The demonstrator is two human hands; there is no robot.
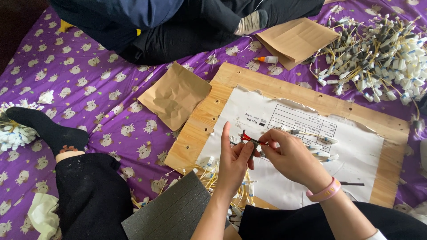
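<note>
My left hand (233,160) and my right hand (291,155) meet over a wooden board (213,111) covered by a torn white paper sheet (356,155). Between their fingertips they pinch a small wire piece (250,140) with red and black strands. The left index finger points up beside it. A pink band sits on my right wrist. Loose yellow wires with white connectors (213,171) lie on the board just below my left hand.
A big heap of yellow cables with white plugs (378,49) fills the top right. Crumpled brown paper (175,95), a folded brown bag (296,40), a small glue bottle (268,59), a dark grey foam pad (171,211). Another person sits at the top; a socked foot (44,129) at left.
</note>
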